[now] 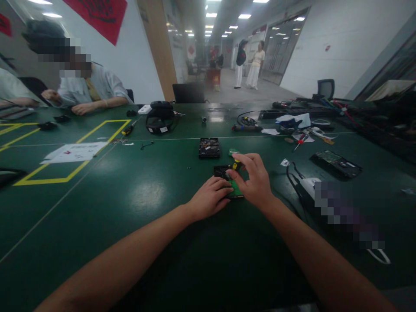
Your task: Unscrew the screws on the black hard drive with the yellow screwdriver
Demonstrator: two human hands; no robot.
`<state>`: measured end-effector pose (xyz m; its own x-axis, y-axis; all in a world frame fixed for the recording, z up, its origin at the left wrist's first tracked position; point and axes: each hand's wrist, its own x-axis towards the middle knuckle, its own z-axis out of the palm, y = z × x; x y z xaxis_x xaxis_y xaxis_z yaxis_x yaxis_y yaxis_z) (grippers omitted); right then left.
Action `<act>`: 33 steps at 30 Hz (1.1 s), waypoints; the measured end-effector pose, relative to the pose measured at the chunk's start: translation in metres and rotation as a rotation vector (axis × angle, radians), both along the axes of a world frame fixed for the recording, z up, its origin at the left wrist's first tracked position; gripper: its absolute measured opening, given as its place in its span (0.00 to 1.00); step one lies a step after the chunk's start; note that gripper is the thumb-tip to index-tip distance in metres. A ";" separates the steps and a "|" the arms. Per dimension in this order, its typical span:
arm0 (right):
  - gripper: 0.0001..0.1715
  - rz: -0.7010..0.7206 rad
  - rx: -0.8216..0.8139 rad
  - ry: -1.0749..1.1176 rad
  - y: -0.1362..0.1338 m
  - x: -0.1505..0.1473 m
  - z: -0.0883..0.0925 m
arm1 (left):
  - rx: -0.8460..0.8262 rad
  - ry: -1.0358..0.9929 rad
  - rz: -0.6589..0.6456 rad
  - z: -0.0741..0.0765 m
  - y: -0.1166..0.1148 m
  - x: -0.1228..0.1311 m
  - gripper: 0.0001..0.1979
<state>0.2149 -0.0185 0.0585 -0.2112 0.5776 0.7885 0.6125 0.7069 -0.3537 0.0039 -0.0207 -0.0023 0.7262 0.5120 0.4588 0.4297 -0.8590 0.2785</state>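
A hard drive (236, 190) with a green circuit board lies on the table in front of me, partly covered by both hands. My left hand (210, 197) rests across its left side, fingers and thumb closed about the edge. Above the drive, my right hand (258, 182) pinches a short yellow-and-black screwdriver (236, 164) between thumb and fingers; its tip is too small to make out. A small green piece (233, 152) shows just beyond the right fingers. Farther back sits a second hard drive (209, 148), apart from both hands.
To the right lie another hard drive (336, 164) and a cabled device (310, 186), partly blurred out. A red screwdriver (301, 139), cloth (294, 120) and cables clutter the back right. A yellow screwdriver (129, 128) and headset (159, 119) are at left, near a seated person (97, 86).
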 end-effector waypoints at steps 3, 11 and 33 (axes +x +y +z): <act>0.23 -0.033 0.023 0.018 0.000 0.000 0.002 | 0.004 -0.006 0.002 -0.001 0.000 -0.001 0.17; 0.29 0.035 -0.047 -0.017 0.004 0.006 0.006 | 0.010 -0.010 -0.006 -0.001 0.000 -0.001 0.16; 0.24 -0.079 -0.013 0.042 0.004 0.006 0.002 | 0.000 -0.013 -0.009 0.001 -0.001 -0.001 0.17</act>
